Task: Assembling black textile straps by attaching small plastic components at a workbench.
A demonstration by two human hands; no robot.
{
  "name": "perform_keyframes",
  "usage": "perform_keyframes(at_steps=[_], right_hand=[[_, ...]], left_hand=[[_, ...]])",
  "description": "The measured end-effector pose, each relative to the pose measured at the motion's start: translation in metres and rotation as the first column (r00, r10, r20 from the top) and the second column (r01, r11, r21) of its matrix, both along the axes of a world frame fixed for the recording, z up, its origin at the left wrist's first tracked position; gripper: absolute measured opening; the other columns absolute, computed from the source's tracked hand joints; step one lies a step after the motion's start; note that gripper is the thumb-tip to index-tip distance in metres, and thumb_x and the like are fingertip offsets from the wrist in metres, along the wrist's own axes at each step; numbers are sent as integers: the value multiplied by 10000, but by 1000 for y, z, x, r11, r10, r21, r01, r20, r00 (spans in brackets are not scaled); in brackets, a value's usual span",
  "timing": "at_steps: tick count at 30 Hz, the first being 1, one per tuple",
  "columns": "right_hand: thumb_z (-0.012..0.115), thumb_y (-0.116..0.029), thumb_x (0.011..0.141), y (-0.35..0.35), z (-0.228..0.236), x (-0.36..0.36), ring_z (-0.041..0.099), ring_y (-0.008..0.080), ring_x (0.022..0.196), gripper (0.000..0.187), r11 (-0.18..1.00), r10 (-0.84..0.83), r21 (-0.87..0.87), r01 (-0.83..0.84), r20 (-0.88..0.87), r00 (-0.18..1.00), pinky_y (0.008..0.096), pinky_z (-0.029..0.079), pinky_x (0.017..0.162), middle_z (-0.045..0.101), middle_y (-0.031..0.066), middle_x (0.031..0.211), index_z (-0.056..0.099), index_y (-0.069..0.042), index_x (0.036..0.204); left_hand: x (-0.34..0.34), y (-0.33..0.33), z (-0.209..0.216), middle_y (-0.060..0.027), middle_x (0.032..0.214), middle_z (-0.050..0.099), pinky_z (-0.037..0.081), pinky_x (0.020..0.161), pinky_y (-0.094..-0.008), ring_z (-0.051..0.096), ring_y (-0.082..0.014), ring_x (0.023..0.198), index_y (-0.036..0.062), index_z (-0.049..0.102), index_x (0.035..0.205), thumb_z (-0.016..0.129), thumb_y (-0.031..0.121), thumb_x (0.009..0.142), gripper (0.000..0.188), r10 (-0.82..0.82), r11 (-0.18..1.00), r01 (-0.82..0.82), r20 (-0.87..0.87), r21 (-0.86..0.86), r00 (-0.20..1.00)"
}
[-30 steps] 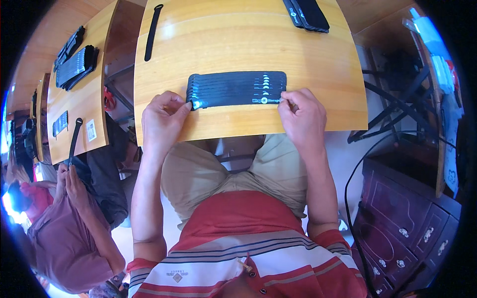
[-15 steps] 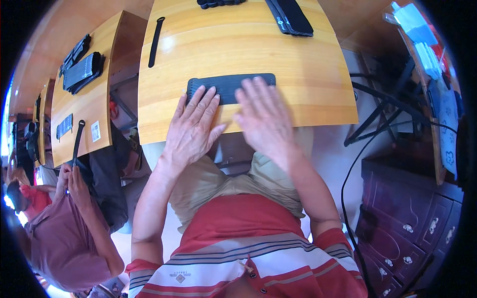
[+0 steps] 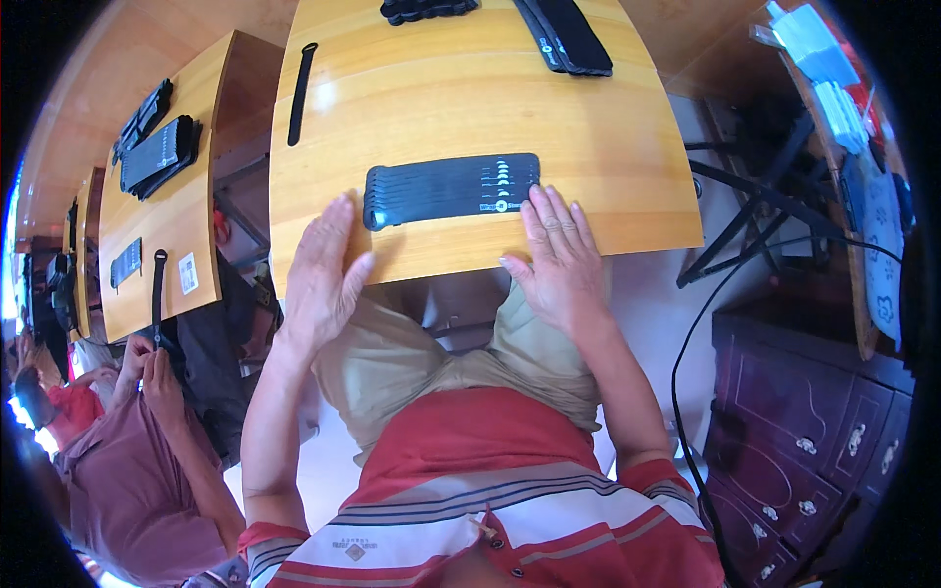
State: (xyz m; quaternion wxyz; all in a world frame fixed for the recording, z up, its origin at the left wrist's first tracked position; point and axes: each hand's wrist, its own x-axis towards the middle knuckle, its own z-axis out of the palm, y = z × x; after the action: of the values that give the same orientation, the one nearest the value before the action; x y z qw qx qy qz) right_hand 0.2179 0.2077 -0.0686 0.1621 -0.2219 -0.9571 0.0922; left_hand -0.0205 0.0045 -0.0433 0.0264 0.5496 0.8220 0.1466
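A row of black straps (image 3: pixel 431 188) with rounded ends lies side by side and overlapping near the front of the wooden table, with pale print toward the right end. My left hand (image 3: pixel 325 274) rests just off its left end, fingers straight and thumb apart, holding nothing. At the other end, the fingertips of my right hand (image 3: pixel 561 255) lie at the lower right corner of the row, seemingly touching it. That hand is flat, with its thumb spread.
A single black strap (image 3: pixel 302 95) lies at the table's left. Black bundles (image 3: pixel 428 8) and stacked straps (image 3: pixel 567 39) are at the far side. On the left, a co-worker's hands (image 3: pixel 149 363) hold a strap by another table (image 3: pixel 201 220). A dark drawer cabinet (image 3: pixel 784 441) stands right.
Both hands have come off the top of the straps and moved apart toward its ends. The printed ends now show, and the row looks evenly lined up.
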Motion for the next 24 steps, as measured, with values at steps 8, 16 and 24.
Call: perform_keyframes(at_steps=[8,16,24], right_hand=[[753,-177,796,3,9,3,486,383,1296,405,998,29,-56,-39,-173,984,506,365,1106,537,199,1373,649,9,1140],[752,-87,797,1,26,-5,559,349,1207,288,994,-26,-113,4,-196,980,420,468,999,604,179,1284,683,33,1049],[737,-101,807,-3,43,-28,576,367,1133,270,995,4,-98,-33,-284,959,447,479,961,617,181,1219,679,16,1043]], left_hand=[[-88,56,-12,-196,1326,576,469,999,-446,554,-371,1209,58,592,1277,729,395,844,565,436,854,-402,-35,329,899],[-131,82,5,-185,1081,687,511,889,-446,657,-359,1010,36,708,1060,703,397,837,425,577,812,-579,51,71,815],[-150,75,5,-169,948,734,550,835,-403,711,-318,920,61,728,990,751,298,772,323,580,814,-573,156,-89,799]])
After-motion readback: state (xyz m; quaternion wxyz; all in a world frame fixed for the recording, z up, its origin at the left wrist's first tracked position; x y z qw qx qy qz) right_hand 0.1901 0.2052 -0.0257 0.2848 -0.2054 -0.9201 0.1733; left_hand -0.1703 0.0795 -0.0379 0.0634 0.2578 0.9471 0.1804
